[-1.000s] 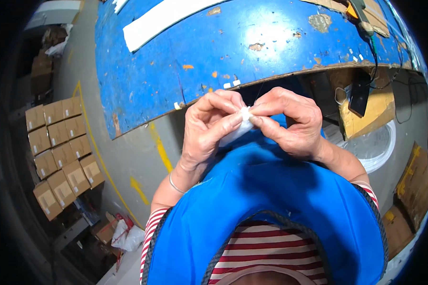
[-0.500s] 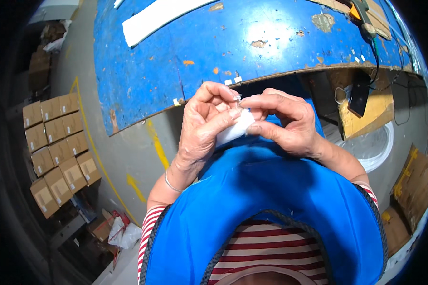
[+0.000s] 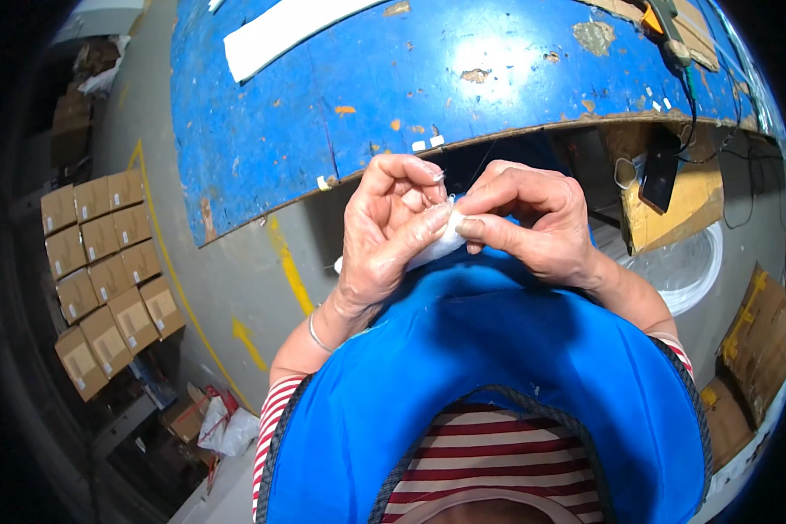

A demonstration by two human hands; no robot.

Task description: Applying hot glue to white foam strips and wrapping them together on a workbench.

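Note:
Just short of the table's front edge, both my hands meet at a small, soft-looking white piece (image 3: 441,247); its exact kind cannot be made out. My left hand (image 3: 384,218) is closed on it, the thumb pressing from above and the fingers curled. Opposite, my right hand (image 3: 533,214) pinches the piece's upper end between thumb and forefinger. A tiny pale bit shows where the fingertips meet, too small to name. Part of the white piece is hidden under my left palm.
The blue worktable (image 3: 306,131) has chipped paint and bears a long white strip (image 3: 297,35) and a glue gun (image 3: 668,35). Small white bits (image 3: 437,141) lie along its edge. A dark phone (image 3: 659,182) rests on cardboard at right. Stacked cartons (image 3: 109,279) stand at far left.
My right thumb and forefinger have shifted to the top of the white piece, closer to my left thumb. The piece has turned and less of it shows between my hands.

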